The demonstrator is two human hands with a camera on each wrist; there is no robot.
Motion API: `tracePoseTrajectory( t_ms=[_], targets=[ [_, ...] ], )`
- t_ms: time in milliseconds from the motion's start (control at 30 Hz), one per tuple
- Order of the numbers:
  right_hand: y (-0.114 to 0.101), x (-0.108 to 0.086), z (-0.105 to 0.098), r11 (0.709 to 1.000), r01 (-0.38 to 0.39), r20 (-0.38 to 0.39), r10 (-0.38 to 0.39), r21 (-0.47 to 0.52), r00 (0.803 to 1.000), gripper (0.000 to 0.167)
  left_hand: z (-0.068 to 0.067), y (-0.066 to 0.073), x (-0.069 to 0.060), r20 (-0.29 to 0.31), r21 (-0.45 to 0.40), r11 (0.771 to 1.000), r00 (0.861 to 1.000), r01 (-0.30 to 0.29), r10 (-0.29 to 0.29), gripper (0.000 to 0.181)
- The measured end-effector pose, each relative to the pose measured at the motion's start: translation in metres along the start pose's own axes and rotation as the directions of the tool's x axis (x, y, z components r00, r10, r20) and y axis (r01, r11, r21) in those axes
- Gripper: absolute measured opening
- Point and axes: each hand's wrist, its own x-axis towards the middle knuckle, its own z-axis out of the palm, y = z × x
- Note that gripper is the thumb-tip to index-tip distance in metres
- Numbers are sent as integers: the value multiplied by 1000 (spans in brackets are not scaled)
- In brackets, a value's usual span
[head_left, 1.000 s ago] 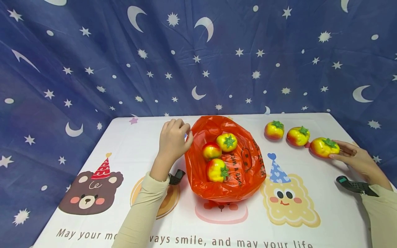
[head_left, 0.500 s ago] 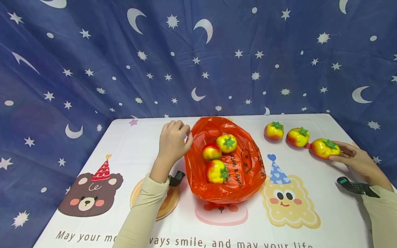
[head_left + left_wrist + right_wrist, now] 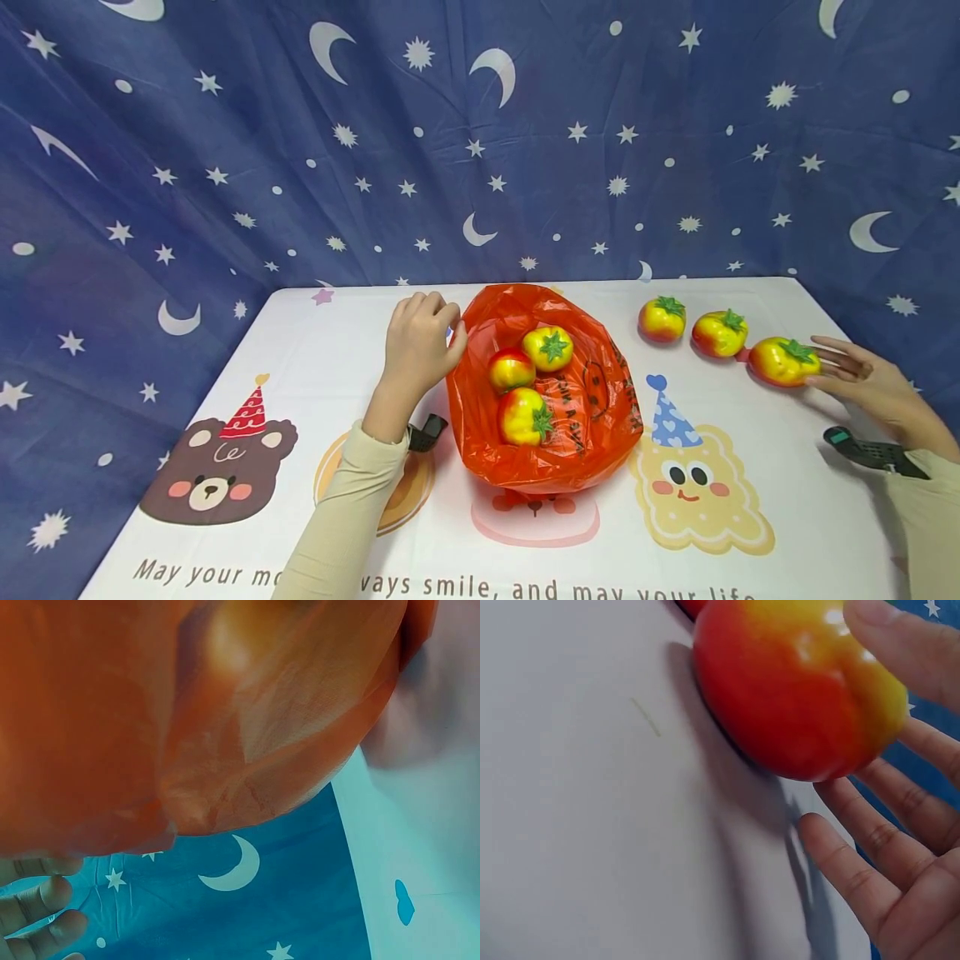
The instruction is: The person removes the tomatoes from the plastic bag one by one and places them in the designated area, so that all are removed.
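A red plastic bag (image 3: 592,450) stands wide open mid-table, with three glossy yellow-and-red tomato-like toy fruits (image 3: 547,347) inside. My left hand (image 3: 422,337) is at its left rim, fingers curled and pinching the plastic. In the left wrist view, the bag (image 3: 270,765) covers much of the scene above the curled fingers (image 3: 45,896). At the right, my right hand (image 3: 873,385) is beside the rightmost tomato-like toy fruit (image 3: 780,362), its fingers spread. The right wrist view has the thumb and fingers around that fruit (image 3: 780,690) without a closed grip.
Two more toy fruits (image 3: 662,319) lie in a row to the left of the rightmost one; a small red piece shows between the last two. A white cloth (image 3: 337,325) with cartoon prints covers the table. Behind hangs a blue starry curtain (image 3: 450,200).
My right hand has shifted slightly right, its fingers spreading wider and drawing back from the rightmost toy fruit, which stays in place. The left hand and bag hold still.
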Motion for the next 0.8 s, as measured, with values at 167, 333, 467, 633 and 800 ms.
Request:
tracePoseTrajectory(
  t_ms=[167, 333, 467, 633, 800],
  targets=[
    [2, 2, -6, 999, 36, 17, -36, 18, 999, 79, 0, 0, 0, 1, -2, 1000, 1000, 2, -2, 10],
    [1, 4, -13, 998, 54, 6, -54, 15, 999, 76, -1, 0, 0, -2, -1, 1000, 1000, 5, -5, 10],
    [-1, 5, -17, 997, 80, -24, -79, 25, 997, 66, 0, 0, 0, -5, 4, 1000, 1000, 4, -4, 10],
    [-16, 5, -22, 983, 146, -31, -143, 109, 989, 63, 0, 0, 0, 0, 1, 1000, 1000, 2, -2, 10],
    [-34, 3, -26, 972, 166, -22, -164, 167, 986, 62, 0, 0, 0, 0, -3, 1000, 1000, 2, -2, 11]
  ],
)
